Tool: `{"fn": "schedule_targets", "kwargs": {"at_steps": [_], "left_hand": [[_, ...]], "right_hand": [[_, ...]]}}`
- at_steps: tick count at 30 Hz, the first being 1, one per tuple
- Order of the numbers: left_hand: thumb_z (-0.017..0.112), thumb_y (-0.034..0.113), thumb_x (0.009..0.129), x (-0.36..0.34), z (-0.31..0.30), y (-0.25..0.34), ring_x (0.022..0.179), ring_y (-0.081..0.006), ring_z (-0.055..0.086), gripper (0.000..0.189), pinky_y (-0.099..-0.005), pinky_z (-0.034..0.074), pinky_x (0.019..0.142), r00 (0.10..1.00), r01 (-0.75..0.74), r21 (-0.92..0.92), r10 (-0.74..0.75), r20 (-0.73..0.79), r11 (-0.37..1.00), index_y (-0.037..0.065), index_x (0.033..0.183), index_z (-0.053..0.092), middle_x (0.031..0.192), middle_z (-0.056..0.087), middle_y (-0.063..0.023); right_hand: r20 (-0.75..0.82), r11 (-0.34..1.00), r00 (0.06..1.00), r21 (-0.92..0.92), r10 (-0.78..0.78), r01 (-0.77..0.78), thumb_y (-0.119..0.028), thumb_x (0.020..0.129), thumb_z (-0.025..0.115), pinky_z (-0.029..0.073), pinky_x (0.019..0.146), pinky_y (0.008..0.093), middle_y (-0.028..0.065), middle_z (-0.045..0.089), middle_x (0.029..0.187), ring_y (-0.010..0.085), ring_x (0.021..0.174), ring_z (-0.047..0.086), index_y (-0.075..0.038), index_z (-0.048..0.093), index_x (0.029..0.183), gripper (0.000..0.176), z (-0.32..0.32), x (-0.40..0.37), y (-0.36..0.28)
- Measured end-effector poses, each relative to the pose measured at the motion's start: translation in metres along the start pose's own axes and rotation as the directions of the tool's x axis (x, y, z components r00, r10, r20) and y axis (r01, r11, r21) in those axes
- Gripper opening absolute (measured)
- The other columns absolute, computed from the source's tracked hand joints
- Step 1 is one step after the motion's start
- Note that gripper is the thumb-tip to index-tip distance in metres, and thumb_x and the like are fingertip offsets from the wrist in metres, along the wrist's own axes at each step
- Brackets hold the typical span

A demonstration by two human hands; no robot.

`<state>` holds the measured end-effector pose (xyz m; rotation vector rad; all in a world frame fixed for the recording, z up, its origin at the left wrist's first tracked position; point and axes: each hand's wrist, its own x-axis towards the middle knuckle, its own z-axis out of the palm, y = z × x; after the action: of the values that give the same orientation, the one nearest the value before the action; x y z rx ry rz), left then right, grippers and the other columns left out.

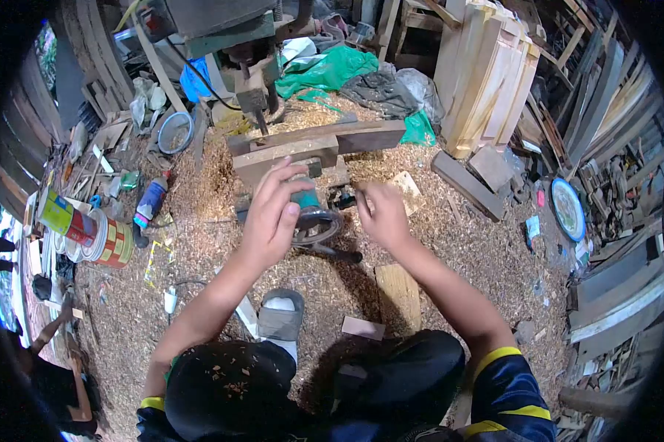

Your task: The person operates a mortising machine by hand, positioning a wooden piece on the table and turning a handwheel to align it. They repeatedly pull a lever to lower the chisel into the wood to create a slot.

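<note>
My left hand is open, its fingers stretched out along the left side of a machine vise, the fingertips at the near wooden block. Just right of that hand is a round metal handwheel on the vise. My right hand is closed beside the vise, fingers curled at a small dark part; I cannot tell what it grips. Behind the block lies a longer wooden piece. Above them a drilling machine holds a bit that points down at the wood.
Wood shavings cover the ground. Paint buckets and a bottle stand left; a person is at the far left. Pale wooden panels lean at back right. A dark beam and wood offcut lie nearby.
</note>
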<state>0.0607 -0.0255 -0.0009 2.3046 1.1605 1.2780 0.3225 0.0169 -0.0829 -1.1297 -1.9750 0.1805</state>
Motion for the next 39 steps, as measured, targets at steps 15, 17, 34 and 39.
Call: {"fn": "schedule_targets", "kwargs": {"at_steps": [15,17,34,39], "left_hand": [[0.046,0.031,0.112,-0.006,0.025,-0.025,0.144,-0.0471,0.049,0.035,-0.0562,0.037,0.120,0.996,-0.002,-0.078,0.010,0.094,0.997,0.005,0.113,0.070,0.138,0.062,-0.0215],[0.046,0.030,0.112,-0.007,0.026,-0.025,0.144,-0.0472,0.049,0.035,-0.0562,0.037,0.120,0.995,0.000,-0.078,0.008,0.095,0.997,0.005,0.112,0.070,0.139,0.061,-0.0215],[0.048,0.029,0.112,-0.006,0.021,-0.019,0.146,-0.0469,0.046,0.032,-0.0551,0.036,0.120,0.993,-0.007,-0.040,0.011,0.118,0.999,0.004,0.115,0.070,0.141,0.059,-0.0209],[0.048,0.024,0.111,-0.005,0.021,-0.013,0.140,-0.0451,0.050,0.030,-0.0531,0.037,0.118,0.994,0.017,-0.024,-0.014,0.105,1.000,0.003,0.117,0.069,0.138,0.060,-0.0208]], "right_hand": [[0.127,0.956,0.971,-0.188,-0.203,0.225,0.000,0.086,0.062,0.054,0.094,0.0472,0.0121,0.067,0.101,0.0372,0.103,0.066,-0.008,0.071,0.106,0.024,0.022,0.133,0.029],[0.144,0.969,0.972,-0.133,-0.188,0.207,0.001,0.087,0.062,0.054,0.091,0.0484,0.0130,0.067,0.100,0.0390,0.102,0.066,-0.007,0.072,0.106,0.022,0.018,0.135,0.031],[0.042,0.938,0.983,-0.294,-0.177,0.181,0.011,0.085,0.064,0.052,0.089,0.0472,0.0166,0.066,0.102,0.0383,0.100,0.064,-0.003,0.074,0.111,0.031,-0.067,0.111,0.051],[-0.103,0.919,0.971,-0.358,-0.214,0.164,0.013,0.084,0.063,0.052,0.088,0.0479,0.0156,0.068,0.103,0.0376,0.100,0.064,-0.002,0.075,0.107,0.030,-0.075,0.085,0.043]]}}
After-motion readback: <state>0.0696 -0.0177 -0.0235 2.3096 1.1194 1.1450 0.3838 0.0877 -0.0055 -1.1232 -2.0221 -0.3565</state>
